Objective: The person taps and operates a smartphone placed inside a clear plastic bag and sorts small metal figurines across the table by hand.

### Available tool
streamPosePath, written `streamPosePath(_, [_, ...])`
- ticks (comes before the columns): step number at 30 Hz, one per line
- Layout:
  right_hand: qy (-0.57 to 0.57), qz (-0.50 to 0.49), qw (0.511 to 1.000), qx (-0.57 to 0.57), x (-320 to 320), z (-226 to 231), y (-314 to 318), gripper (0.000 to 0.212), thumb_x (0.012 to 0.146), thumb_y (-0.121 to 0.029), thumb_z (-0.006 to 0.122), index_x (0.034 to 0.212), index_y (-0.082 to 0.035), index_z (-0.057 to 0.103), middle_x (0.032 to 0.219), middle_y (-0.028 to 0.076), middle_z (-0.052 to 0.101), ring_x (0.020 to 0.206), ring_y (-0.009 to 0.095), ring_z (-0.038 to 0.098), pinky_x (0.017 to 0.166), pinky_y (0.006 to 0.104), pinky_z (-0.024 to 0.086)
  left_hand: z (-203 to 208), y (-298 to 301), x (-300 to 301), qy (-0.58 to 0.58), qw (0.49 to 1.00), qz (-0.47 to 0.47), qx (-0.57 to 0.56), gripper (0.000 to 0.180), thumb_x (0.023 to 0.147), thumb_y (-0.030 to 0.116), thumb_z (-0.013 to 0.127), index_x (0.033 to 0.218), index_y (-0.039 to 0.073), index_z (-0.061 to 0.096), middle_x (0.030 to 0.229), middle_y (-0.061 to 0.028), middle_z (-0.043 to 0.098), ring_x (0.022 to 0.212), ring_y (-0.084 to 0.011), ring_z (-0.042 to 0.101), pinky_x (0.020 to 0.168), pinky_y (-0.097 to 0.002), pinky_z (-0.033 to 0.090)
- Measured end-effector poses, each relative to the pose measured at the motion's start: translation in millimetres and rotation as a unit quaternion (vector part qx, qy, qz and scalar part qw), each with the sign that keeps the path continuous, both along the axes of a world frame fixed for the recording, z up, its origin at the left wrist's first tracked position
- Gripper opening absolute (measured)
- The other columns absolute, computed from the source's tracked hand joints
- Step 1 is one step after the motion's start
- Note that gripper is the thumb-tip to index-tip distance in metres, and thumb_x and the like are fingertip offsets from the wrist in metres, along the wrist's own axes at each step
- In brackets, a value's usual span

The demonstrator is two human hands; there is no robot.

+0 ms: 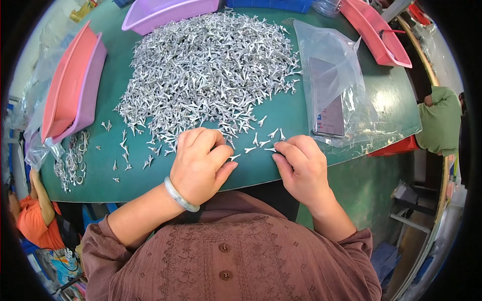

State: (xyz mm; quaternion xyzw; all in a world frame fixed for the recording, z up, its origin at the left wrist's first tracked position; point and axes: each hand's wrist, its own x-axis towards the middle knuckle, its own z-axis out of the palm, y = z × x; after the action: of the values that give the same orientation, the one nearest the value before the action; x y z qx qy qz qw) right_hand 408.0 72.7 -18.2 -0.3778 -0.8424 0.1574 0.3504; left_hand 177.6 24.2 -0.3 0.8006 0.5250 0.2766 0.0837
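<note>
A big heap of small silver tower-shaped metal charms (211, 70) covers the middle of the green table. My left hand (198, 158), with a pale bangle at the wrist, rests at the heap's near edge. Its fingers are closed, and one charm (234, 157) sticks out by the thumb and fingertips. To the right, my right hand (304, 163) pinches another charm (270, 149) between thumb and forefinger. Several loose charms (255, 139) lie on the tabletop between the two hands. More single charms (124, 145) are scattered left of my left hand.
Stacked pink and purple baskets (70, 85) stand at the left, beside a pile of metal rings (79, 155). A purple basket (165, 12) is behind the heap. A phone (326, 100) lies under a clear plastic bag at right, near a pink basket (376, 32). People sit at both sides.
</note>
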Motion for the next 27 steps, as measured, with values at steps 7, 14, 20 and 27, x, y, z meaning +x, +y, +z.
streamPosePath(7, [-0.001, -0.001, 1.000, 0.018, -1, -4, 1, 0.016, 0.075, -0.004, 0.074, 0.089, -0.006, 0.066, 0.082, 0.007, 0.058, 0.075, 0.027, 0.058, 0.066, 0.0367, 0.048, 1, 4, 8, -0.023, 0.999, -0.025, 0.013, 0.020, 0.070, 0.008, 0.078, 0.086, 0.008, 0.067, 0.090, -0.0057, 0.058, 0.087, -0.0267, 0.055, 0.080, -0.0390, 0.041])
streamPosePath(14, [-0.003, -0.002, 1.000, 0.019, -3, -3, 2, 0.019, 0.074, -0.006, 0.074, 0.091, -0.007, 0.066, 0.081, 0.006, 0.056, 0.073, 0.026, 0.057, 0.066, 0.0368, 0.047, -6, 13, 25, -0.009, 0.998, -0.027, 0.056, 0.025, 0.069, 0.008, 0.078, 0.093, 0.008, 0.068, 0.091, -0.0062, 0.058, 0.088, -0.0264, 0.056, 0.079, -0.0387, 0.042])
streamPosePath(20, [-0.028, -0.001, 1.000, 0.015, -4, 0, 2, 0.024, 0.075, -0.010, 0.074, 0.097, -0.008, 0.067, 0.081, 0.005, 0.055, 0.073, 0.025, 0.056, 0.065, 0.0367, 0.047, -4, 14, 28, 0.005, 0.999, 0.007, 0.043, 0.027, 0.069, 0.010, 0.078, 0.093, 0.007, 0.066, 0.092, -0.0069, 0.057, 0.088, -0.0278, 0.055, 0.080, -0.0396, 0.041])
streamPosePath(27, [-0.054, 0.010, 0.998, 0.026, -2, -1, 3, 0.024, 0.075, -0.012, 0.074, 0.098, -0.009, 0.068, 0.078, 0.005, 0.053, 0.072, 0.024, 0.056, 0.064, 0.0366, 0.046, -6, 15, 25, -0.006, 0.999, -0.010, 0.035, 0.023, 0.069, 0.007, 0.075, 0.090, 0.007, 0.065, 0.090, -0.0073, 0.056, 0.086, -0.0277, 0.054, 0.078, -0.0395, 0.041])
